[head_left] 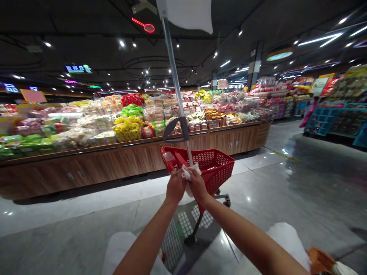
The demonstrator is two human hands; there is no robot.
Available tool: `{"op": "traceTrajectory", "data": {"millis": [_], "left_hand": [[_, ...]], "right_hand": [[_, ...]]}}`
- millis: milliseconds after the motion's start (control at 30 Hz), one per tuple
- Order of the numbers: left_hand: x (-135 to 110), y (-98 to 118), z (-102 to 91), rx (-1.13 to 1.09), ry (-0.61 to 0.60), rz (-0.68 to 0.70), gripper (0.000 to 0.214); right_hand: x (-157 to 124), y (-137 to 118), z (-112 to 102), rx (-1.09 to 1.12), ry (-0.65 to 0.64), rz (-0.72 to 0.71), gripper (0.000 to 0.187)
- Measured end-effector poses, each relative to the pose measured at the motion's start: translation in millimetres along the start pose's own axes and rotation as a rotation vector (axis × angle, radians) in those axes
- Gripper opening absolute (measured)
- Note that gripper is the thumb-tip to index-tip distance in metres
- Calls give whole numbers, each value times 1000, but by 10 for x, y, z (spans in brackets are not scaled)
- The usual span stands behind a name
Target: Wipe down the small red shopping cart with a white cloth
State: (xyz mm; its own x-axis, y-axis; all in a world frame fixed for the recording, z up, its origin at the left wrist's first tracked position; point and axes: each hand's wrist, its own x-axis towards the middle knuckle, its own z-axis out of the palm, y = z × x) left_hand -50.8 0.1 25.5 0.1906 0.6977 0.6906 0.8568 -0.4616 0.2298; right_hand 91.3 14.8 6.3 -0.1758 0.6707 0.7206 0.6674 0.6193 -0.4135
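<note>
Holding one white cloth (186, 174) clamped between two close-set hands, left hand (175, 187) and right hand (197, 186), at one metal pole (176, 84), beside one red cart (219, 171) partly blocking one wood-panelled counter (137, 160) heaped with packets (129, 128).

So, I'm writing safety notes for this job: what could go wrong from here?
The red cart has wheels, so it might roll if the left hand or right hand pushes hard. The tall pole could sway if tugged. The white cloth, bunched at the hands, might slip or snag.
</note>
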Motion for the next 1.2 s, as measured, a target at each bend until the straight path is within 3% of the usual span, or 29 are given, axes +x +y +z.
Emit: {"op": "traceTrajectory", "data": {"millis": [67, 167, 233, 333, 467, 600, 700, 767, 867, 967, 1067, 1200], "left_hand": [[-10, 122, -46, -143, -19, -14, 42], [111, 122, -154, -239, -49, 51, 40], [286, -13, -194, -177, -30, 100, 39], [583, -306, -130, 28, -37, 65, 43], [741, -479, 102, 164, -203, 85, 40], [592, -288, 171, 210, -236, 57, 42], [477, -136, 57, 214, -251, 115, 42], [469, -117, -49, 187, -264, 183, 41], [571, -230, -181, 135, -273, 261, 38], [683, -409, -209, 153, -209, 177, 38], [673, -476, -153, 180, -232, 55, 41], [554, -347, -142, 234, -268, -37, 46]], "right_hand": [[51, -157, -37, 16, 36, -8, 44], [154, -151, -283, -102, -1, 54, 40], [226, -76, -489, -211, -63, 135, 33], [322, -44, -690, -330, -180, 245, 30], [424, -187, -667, -413, -283, 314, 37], [500, -252, -559, -402, -325, 256, 34], [518, -128, -621, -427, -345, 189, 36], [508, 8, -746, -461, -376, 219, 45], [472, 210, -981, -434, -473, 270, 62], [414, 337, -1130, -381, -505, 246, 64], [349, 324, -1072, -364, -434, 173, 61], [357, 41, -733, -351, -262, 47, 64]]}}
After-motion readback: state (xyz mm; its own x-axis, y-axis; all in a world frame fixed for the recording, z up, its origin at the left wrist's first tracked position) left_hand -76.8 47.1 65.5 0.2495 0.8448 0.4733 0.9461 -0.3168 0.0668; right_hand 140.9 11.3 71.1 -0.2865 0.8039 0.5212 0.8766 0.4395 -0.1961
